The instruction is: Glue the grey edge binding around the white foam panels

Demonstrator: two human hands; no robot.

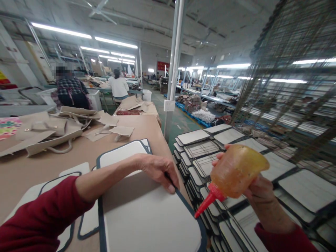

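Observation:
My left hand (159, 171) rests on the far right edge of a white panel with a dark blue border (147, 217), fingers curled and pinching that border. My right hand (256, 190) grips an amber glue squeeze bottle (236, 171), tilted so that its red nozzle (206, 204) points down and left, its tip close to the panel's right edge. Both arms wear dark red sleeves.
More bordered white panels (123, 154) lie on the brown worktable (78, 147). Beige bag pieces (47, 133) are piled at the far left. A wire rack (236, 140) on the right holds several panels. A grey pillar (174, 70) stands ahead. Two people work at the back.

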